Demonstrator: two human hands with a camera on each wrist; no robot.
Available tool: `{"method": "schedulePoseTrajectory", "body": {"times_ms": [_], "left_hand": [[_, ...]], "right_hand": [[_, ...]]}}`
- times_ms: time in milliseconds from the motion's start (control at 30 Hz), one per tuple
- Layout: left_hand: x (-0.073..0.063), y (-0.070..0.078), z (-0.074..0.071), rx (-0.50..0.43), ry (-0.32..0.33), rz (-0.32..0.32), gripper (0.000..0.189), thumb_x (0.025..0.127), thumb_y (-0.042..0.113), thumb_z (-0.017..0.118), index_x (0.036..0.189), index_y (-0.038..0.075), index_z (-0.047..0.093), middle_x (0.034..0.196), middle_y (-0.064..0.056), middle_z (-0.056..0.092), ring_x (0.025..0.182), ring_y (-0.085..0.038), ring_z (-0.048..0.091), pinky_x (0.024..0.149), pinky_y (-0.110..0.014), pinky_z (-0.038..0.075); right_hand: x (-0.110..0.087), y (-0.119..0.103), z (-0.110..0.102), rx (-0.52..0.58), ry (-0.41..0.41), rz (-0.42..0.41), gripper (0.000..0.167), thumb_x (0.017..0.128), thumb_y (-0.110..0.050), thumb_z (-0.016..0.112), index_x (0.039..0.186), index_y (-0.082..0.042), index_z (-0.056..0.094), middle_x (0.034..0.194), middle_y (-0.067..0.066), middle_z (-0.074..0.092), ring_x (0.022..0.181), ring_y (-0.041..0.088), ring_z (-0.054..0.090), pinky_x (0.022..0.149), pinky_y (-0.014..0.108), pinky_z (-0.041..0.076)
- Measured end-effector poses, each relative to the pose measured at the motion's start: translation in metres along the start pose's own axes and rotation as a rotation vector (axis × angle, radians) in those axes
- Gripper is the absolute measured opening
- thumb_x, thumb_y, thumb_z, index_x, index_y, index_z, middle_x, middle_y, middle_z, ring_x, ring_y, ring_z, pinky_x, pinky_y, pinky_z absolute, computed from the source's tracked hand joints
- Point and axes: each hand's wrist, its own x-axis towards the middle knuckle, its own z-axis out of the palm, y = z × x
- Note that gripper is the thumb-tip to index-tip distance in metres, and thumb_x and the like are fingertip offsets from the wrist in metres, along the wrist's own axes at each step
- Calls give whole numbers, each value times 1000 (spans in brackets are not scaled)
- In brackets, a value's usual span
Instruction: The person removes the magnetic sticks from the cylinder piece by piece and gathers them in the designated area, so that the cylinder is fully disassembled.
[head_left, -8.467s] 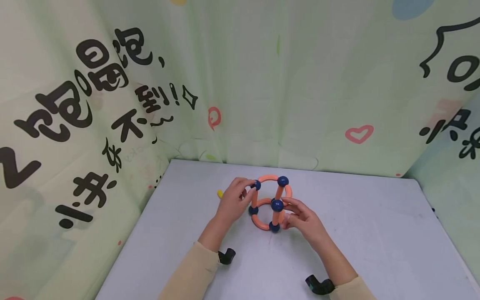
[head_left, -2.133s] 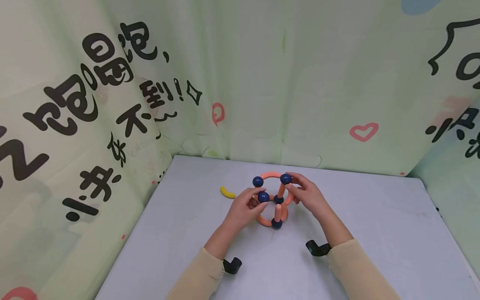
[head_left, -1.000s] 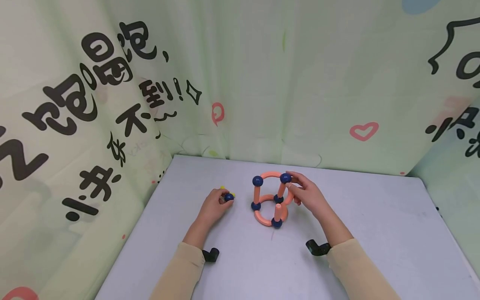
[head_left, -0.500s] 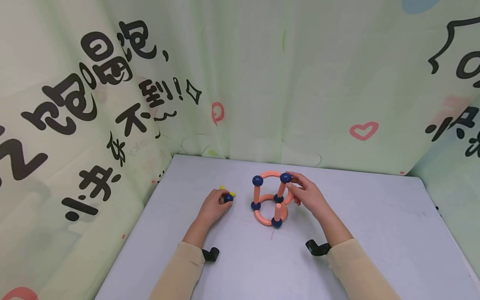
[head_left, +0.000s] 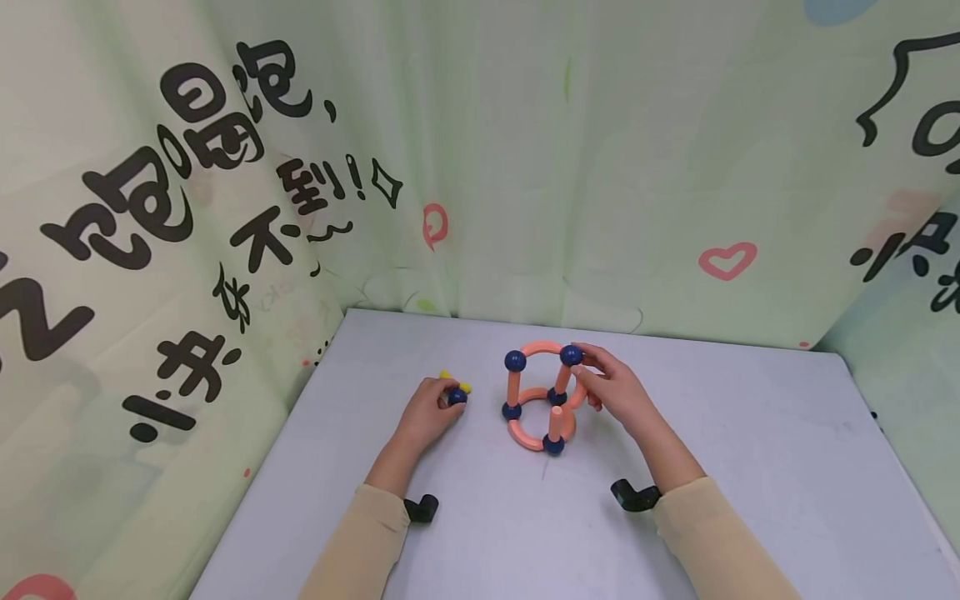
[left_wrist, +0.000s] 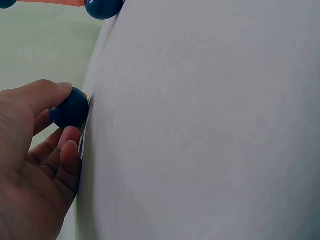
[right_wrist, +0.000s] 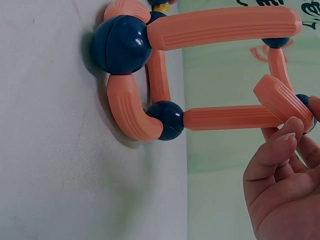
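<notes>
A ball (head_left: pixel 457 397) is pinched by the left grip (head_left: pixel 426 413), just beside the yellow stick (head_left: pixel 466 388); whether the counter (head_left: pixel 480 533) is touched by the ball cannot be told. To its right, the frame (head_left: pixel 557 396) is held by the right grip (head_left: pixel 615 390), closed about a top ball (head_left: pixel 571 355) from which a curved stick (right_wrist: pixel 280 97) is hung, its other end free. The base ring (head_left: pixel 524 440) appears complete, and two uprights (head_left: pixel 513 389) are capped and bridged by an arc (head_left: pixel 542 346); the front upright (head_left: pixel 556 422) is left bare on top. Much seems done: probably left are that upright to be capped and the curved stick's end to be joined.
</notes>
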Motion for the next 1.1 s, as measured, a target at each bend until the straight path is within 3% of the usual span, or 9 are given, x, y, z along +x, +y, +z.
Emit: {"method": "schedulePoseTrajectory", "body": {"times_ms": [233,333,467,567,633,833,900,1000,1100], "left_hand": [[-4,8,1,-11,52,12,34,92,28,72,123,17,66,123,-5,52,80,-13,50,69,-28,43],[-6,15,2,12,82,52,30,93,30,70,121,18,68,120,-3,54,80,-12,51,72,-28,45],[-10,31,1,-2,96,142,24,94,29,68,116,17,70,104,1,59,79,-11,51,70,-24,46],[-16,47,-1,-70,41,177,21,96,29,65,114,18,71,94,4,60,79,-12,52,68,-22,48],[-21,60,-2,-112,-22,184,22,98,32,62,116,21,70,97,5,62,83,-12,55,71,-23,50],[-29,87,4,-222,-226,224,30,99,37,60,125,25,67,114,5,63,96,-12,59,81,-27,53],[-31,92,8,-237,-268,237,33,98,38,61,129,30,65,117,4,63,97,-12,58,80,-27,52],[-32,98,14,-244,-303,254,37,97,40,62,134,35,61,121,2,63,94,-11,57,77,-26,50],[-32,102,19,-248,-328,255,42,96,40,63,137,31,59,127,0,62,91,-10,57,74,-24,51]], "right_hand": [[0,0,0,8,0,3,57,97,-43,60,149,-30,41,140,10,52,67,21,52,59,27,47],[1,1,0,9,-1,4,57,97,-44,61,149,-31,41,140,10,52,67,21,52,59,27,47],[1,1,0,9,0,8,56,98,-42,60,149,-31,41,139,10,52,68,21,52,60,26,48],[1,1,0,11,1,9,55,98,-41,59,149,-30,40,139,10,52,69,22,53,61,27,48],[0,2,0,10,9,5,56,98,-44,58,149,-30,40,136,10,53,69,22,53,61,27,49],[-5,10,-1,-7,73,-1,57,99,-56,49,149,-29,42,97,16,57,66,22,54,64,34,53],[-7,16,-3,3,90,16,54,100,-55,47,146,-27,45,98,17,58,65,21,54,65,34,54],[-11,25,-5,31,113,50,46,103,-47,45,140,-20,51,115,18,59,66,19,54,65,31,54],[-16,36,-6,23,113,93,39,104,-39,47,132,-13,55,123,17,59,66,18,53,64,29,52]]}}
